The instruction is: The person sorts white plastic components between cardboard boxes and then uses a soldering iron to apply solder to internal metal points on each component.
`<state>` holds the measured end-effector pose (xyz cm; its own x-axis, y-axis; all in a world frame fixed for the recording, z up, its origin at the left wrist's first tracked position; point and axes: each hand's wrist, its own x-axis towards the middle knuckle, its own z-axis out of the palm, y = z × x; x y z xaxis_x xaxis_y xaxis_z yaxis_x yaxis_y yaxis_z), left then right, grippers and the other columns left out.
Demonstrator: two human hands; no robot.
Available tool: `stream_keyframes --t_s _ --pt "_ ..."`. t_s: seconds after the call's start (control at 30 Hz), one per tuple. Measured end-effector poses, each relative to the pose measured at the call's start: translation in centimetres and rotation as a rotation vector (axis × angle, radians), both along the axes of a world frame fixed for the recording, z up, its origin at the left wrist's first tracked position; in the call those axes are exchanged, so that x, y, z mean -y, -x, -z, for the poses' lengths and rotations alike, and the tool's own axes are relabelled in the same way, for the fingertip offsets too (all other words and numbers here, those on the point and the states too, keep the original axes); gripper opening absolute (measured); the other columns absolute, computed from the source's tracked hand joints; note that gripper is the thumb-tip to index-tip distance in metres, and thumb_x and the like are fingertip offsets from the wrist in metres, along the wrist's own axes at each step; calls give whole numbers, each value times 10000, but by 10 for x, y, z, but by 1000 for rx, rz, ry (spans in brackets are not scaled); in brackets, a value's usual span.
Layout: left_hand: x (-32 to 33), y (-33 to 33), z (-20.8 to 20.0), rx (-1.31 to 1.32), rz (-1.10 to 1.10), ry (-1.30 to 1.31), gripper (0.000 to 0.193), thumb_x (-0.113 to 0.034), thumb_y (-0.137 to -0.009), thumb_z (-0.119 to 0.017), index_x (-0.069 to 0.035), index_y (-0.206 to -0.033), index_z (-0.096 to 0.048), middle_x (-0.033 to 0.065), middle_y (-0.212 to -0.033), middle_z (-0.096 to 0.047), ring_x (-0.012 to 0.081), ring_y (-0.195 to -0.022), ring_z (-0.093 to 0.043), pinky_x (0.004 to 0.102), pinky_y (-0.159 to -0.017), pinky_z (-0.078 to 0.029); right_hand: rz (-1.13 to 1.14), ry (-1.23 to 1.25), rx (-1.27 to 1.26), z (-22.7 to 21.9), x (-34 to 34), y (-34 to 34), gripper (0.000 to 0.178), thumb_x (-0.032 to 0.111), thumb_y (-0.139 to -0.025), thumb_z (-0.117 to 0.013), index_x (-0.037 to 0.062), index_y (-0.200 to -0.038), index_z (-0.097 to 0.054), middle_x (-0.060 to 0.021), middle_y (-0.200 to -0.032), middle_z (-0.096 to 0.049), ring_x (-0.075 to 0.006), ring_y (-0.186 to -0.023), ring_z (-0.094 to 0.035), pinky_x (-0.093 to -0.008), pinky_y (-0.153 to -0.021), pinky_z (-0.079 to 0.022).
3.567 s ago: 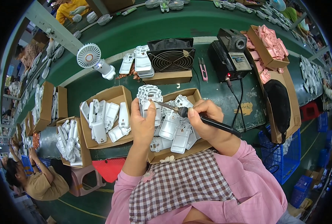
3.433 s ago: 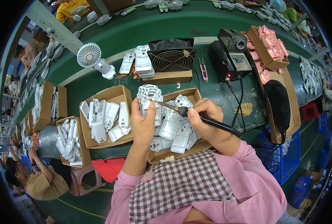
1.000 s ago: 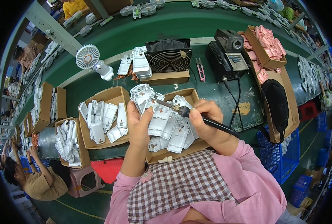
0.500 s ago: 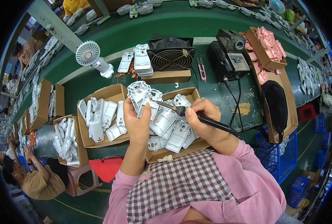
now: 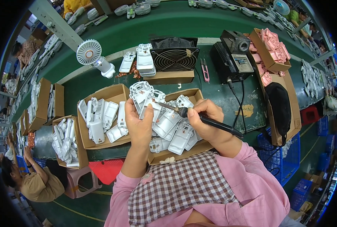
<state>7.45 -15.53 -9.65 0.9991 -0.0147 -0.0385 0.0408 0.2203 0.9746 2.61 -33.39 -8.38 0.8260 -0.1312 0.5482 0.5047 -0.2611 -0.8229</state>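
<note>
At the left of the frame, a small carton is filled with white parts; beside it a wider carton is loaded with more of them, and above these a white handheld fan is stood on the bench. At the centre, what look like two white casings are held fanned out by the left hand, pinched between the thumb on top and the fingers beneath, over the upper-left part of an open carton heaped with similar pieces. Just right of centre, a soldering iron is held by the right hand, thumb and fingers closed around the black handle; its tip is brought to the held casings, but whether contact is made cannot be told. At the upper right, a black soldering station is placed.

The left thumb is set close to the presumably hot tip, so a burn could be caused by a small slip; plastic could be melted by a stray or lingering touch, and the fanned pieces could be shifted by a loosened pinch.

Compared with 3.6 seconds ago, the upright hold has been replaced by this leftward fan, and the fan heads at the top have been carried left
</note>
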Motion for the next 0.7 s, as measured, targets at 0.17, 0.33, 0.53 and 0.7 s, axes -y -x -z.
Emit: stream_keyframes --t_s 0.17,0.33,0.53,0.7 --pt "0 0 0 -7 4 11 379 -2 -856 -564 23 -1189 -385 107 -1055 -560 98 -827 -579 213 -560 -545 0 -3 -11 -1 0 0 152 27 -831 -624 35 -772 -484 -50 -621 -555 -75 -509 -455 -232 -465 -356" --pt "1 0 -2 -19 2 0 375 -5 -858 -562 21 -1188 -385 103 -1048 -562 92 -803 -579 208 -541 -537 32 -122 -15 5 1 2 140 12 -803 -649 26 -759 -517 -42 -601 -548 -88 -490 -468 -236 -445 -354" --pt "1 1 -1 -25 10 -30 376 -1 -850 -559 26 -1184 -388 103 -1026 -566 88 -782 -573 204 -523 -526 37 -114 -38 3 0 1 139 12 -811 -645 27 -764 -515 -41 -612 -553 -74 -500 -466 -231 -447 -351" --pt "2 1 -1 -15 10 -58 378 6 -844 -563 36 -1179 -391 109 -1018 -569 93 -772 -574 205 -534 -523 41 -105 -24 1 0 0 136 15 -813 -645 28 -766 -518 -39 -619 -554 -74 -507 -468 -230 -452 -353"
